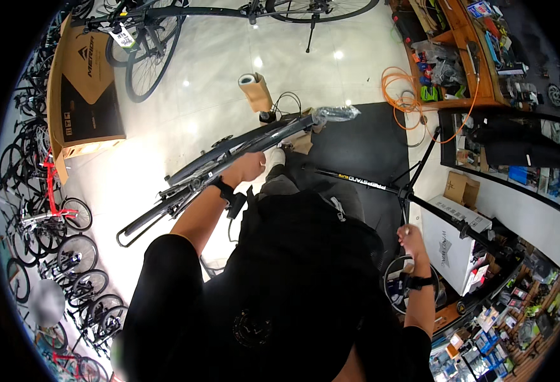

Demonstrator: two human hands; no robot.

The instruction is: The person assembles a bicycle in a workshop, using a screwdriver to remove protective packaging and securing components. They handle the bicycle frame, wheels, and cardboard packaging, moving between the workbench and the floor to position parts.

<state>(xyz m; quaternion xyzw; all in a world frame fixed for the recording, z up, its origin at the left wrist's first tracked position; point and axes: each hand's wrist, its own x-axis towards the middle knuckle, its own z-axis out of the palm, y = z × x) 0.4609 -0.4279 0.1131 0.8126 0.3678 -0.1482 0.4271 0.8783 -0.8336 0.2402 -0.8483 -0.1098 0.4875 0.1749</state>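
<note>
A black bicycle frame [229,153] slants across in front of me, its far right end covered in clear plastic wrap [337,114]. My left hand [248,167] is closed around a tube near its middle; the fingers' far side is hidden. On my right, my right hand [410,240] hangs apart from the frame with its fingers curled. Something small and pale may be between the fingertips, but I cannot make it out. A black repair stand [391,188] reaches across just beyond that hand. Below the hand, part of a wheel [389,283] shows behind my forearm.
Ahead lie a black mat [356,140], a brown paper roll [256,92] and a coiled orange hose [394,95]. A large cardboard box [89,89] and rows of bicycles stand left. A wooden workbench [452,38] and a white box [449,239] are right. Another bicycle [216,11] stands far ahead.
</note>
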